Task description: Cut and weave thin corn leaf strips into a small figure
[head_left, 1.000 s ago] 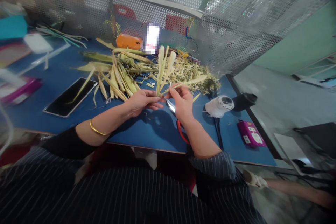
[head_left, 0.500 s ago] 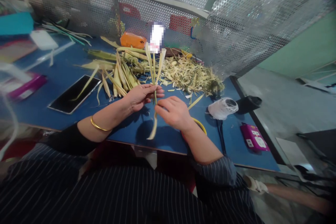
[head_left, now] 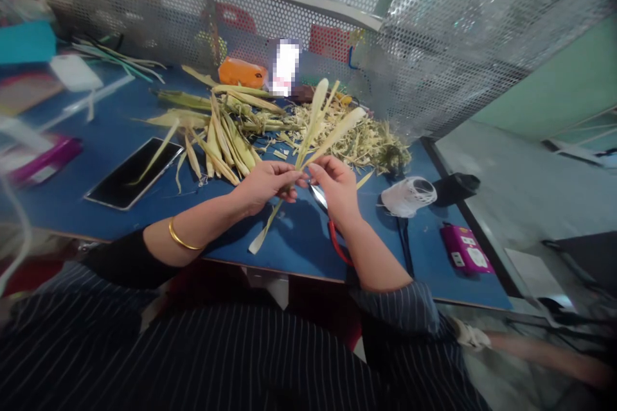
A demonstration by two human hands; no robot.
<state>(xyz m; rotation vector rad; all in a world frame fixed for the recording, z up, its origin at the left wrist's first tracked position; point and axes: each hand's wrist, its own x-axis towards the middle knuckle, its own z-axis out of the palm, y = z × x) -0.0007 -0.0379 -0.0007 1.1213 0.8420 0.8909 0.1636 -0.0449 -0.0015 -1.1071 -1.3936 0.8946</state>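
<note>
A few pale corn husk strips (head_left: 312,122) fan up and to the right, with one tail hanging down to the lower left. My left hand (head_left: 267,185) is closed around them where they cross. Close beside it, my right hand (head_left: 340,192) pinches the base of the rightmost strip between thumb and fingers. Scissors (head_left: 337,245) with a red handle lie on the table, partly hidden under my right hand and wrist. Behind my left hand lies a heap of long corn husks (head_left: 226,138). Shredded husk bits (head_left: 366,135) are piled behind my right hand.
A dark tablet (head_left: 135,173) with a husk strip across it lies left on the blue table (head_left: 202,231). White thread (head_left: 407,197), a black spool (head_left: 457,191) and a purple pack (head_left: 466,249) are at right. A perforated metal screen (head_left: 299,0) bounds the back.
The husk strips have tilted from upright toward the right, their tail swinging left. My right hand has moved up from the tail to the strips' base. The scissors show more now.
</note>
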